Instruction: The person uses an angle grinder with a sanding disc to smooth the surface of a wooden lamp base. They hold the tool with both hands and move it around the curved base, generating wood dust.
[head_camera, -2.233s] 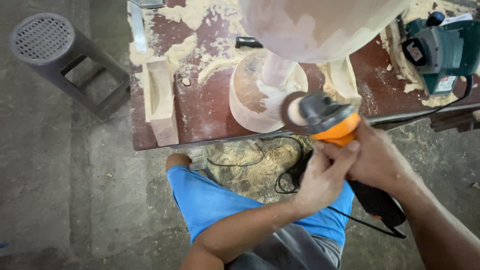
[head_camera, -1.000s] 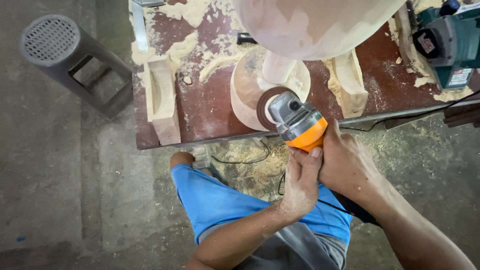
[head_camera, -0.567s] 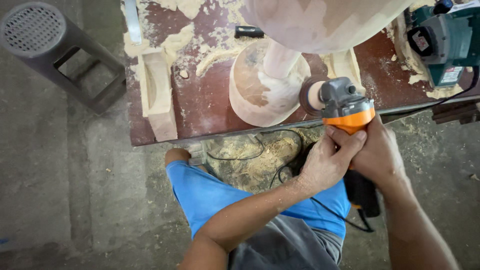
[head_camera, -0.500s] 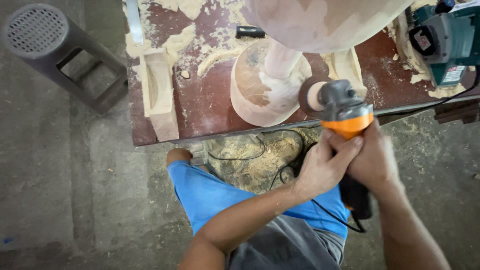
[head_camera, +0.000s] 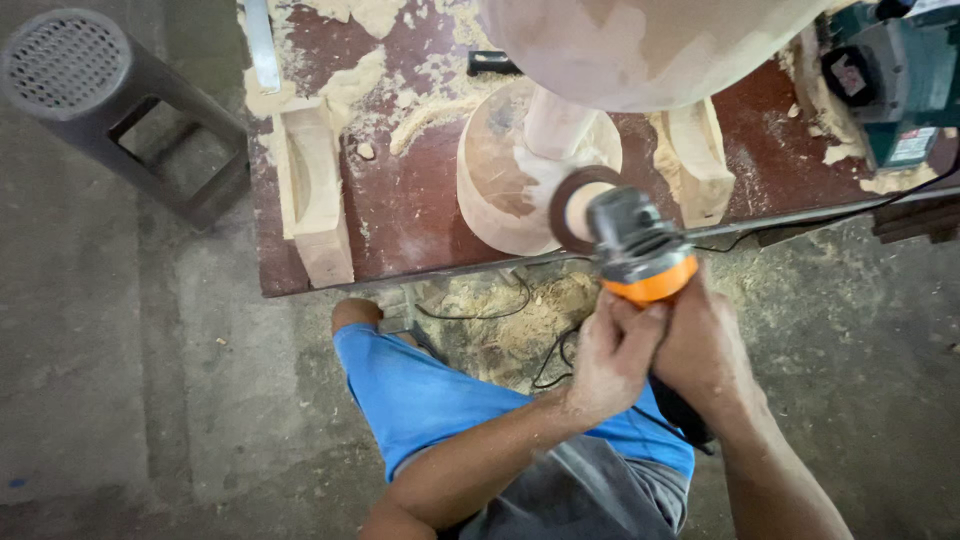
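Dark plastic stool (head_camera: 95, 100) standing on the concrete floor (head_camera: 120, 400). Green electric planer (head_camera: 895, 85) sitting at the red workbench (head_camera: 400, 215) corner. Two curved wooden blocks (head_camera: 315, 195) (head_camera: 695, 160) lying among sawdust (head_camera: 385, 25). Metal strip (head_camera: 260, 45) lying at the bench's far left edge.

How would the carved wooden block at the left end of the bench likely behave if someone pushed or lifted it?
The wooden block looks solid and thick, so probably stiff and fairly heavy. It lies long and flat on the bench, so it would likely slide, not roll or tip. Sawdust around it may ease sliding and leave it dusty to grip.
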